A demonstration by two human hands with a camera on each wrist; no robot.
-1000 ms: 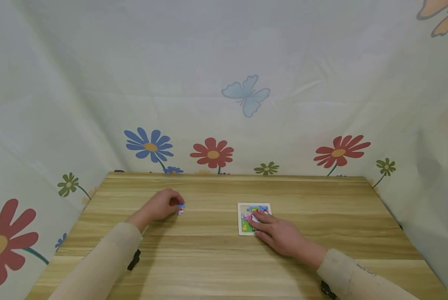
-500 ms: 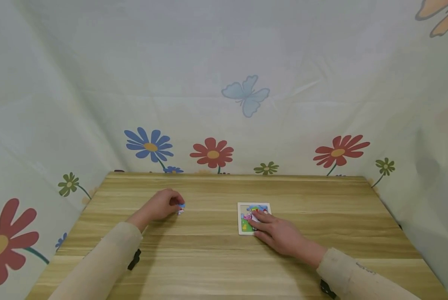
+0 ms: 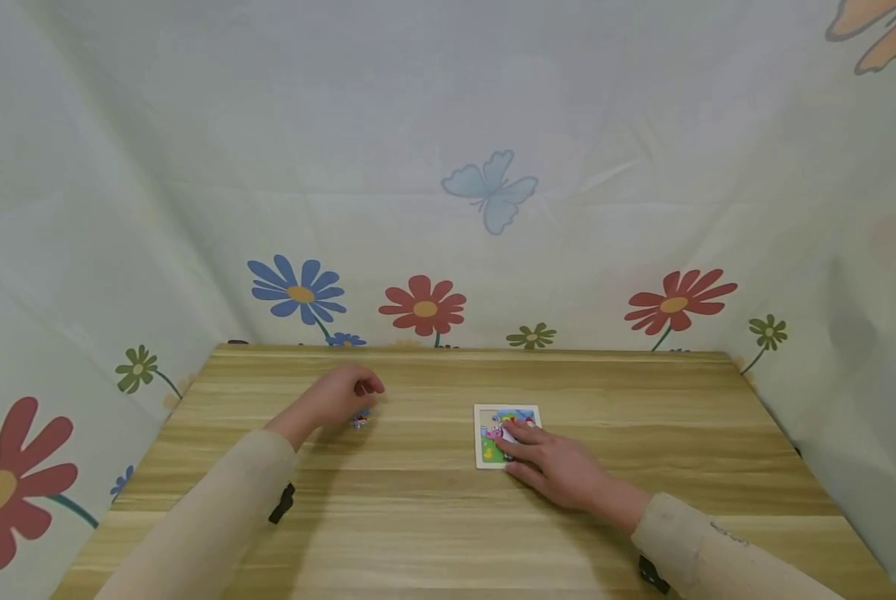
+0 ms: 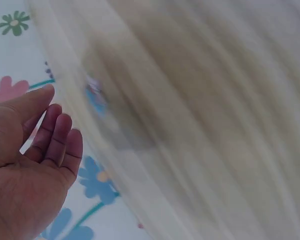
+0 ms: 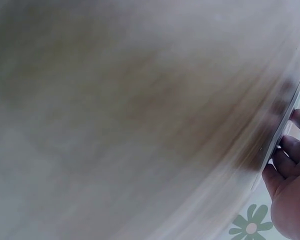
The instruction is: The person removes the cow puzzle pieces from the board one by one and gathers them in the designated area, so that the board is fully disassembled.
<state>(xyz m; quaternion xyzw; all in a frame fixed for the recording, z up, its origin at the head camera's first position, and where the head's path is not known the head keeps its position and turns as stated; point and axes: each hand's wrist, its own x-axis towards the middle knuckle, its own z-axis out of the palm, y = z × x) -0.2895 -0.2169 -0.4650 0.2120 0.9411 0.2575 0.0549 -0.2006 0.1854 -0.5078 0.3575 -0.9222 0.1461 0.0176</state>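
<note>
A small jigsaw piece (image 3: 360, 419) with blue, white and red on it lies on the wooden table, partly under my left hand (image 3: 337, 395) in the head view. That hand hovers above it with relaxed fingers and holds nothing. In the left wrist view the jigsaw piece (image 4: 96, 96) is apart from the fingertips. My right hand (image 3: 560, 471) rests with extended fingers on a square jigsaw puzzle (image 3: 491, 448) in a white frame, covering its lower right part. The puzzle shows a pink character on green ground, with a bare greyish patch at its upper left.
The wood-grain table (image 3: 417, 517) ends at a pale cloth backdrop (image 3: 605, 233) printed with flowers and butterflies. More cloth hangs along both sides. Black straps (image 3: 282, 503) show beneath the sleeves.
My left hand has let go of the jigsaw piece and risen up and slightly right, leaving it on the table. The right hand stays on the puzzle.
</note>
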